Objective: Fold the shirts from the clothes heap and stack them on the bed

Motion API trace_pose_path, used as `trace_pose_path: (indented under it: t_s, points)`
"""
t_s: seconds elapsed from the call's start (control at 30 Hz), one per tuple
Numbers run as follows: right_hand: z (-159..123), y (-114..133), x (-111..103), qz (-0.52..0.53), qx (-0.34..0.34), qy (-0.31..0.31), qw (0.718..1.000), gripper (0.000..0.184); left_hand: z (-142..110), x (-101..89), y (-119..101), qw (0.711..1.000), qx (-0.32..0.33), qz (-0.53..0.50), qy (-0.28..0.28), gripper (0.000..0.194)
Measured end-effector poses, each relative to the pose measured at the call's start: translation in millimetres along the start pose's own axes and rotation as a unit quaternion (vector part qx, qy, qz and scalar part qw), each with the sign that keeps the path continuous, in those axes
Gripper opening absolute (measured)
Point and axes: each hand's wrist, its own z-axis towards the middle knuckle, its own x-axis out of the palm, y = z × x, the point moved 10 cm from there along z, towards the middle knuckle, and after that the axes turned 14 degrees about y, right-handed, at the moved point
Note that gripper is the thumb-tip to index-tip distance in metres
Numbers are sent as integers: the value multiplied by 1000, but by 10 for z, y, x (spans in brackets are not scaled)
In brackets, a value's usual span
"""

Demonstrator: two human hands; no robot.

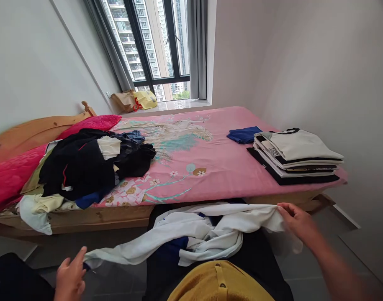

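Observation:
A white garment with navy blue parts point(194, 230) lies twisted and bunched across the black-clad lap, drawn out to both sides. At the lower left, my left hand point(70, 274) is closed at one narrow end of it, where a dark blue edge shows. On the right, my right hand point(296, 219) pinches the other end between thumb and fingers, near the bed's front edge. The cloth below that hand is smeared by motion. Part of a mustard yellow top point(219, 284) shows at the bottom.
A heap of unfolded dark clothes point(84, 163) covers the bed's left side by red pillows point(17, 171). On the right stand a stack of folded clothes point(299, 154) and a folded blue garment point(244, 134). The wooden bed frame point(122, 219) runs just ahead.

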Motion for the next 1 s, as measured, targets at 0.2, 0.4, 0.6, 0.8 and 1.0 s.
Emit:
trace_pose_path:
  t_s: [0.2,0.4,0.6,0.8,1.0]
  points:
    - [-236,781,742,41,-98,129,986,38,-1007,1813,-846,927,191,78,312,46]
    - [-440,1454,1735,-116,-236,281,923,26,-1931,2961,-1427,754,365,283,467,34]
    - [-252,1256,908,51,-213,117,969,20,-1418,1933,-1897,883,368,60,284,28]
    - [-701,991,240,42,-210,121,969,17,-915,765,-1253,959,205,-37,194,40]
    - [-1123,521,899,-124,-88,390,908,15,-1169,1339,-1057,897,228,156,344,37]
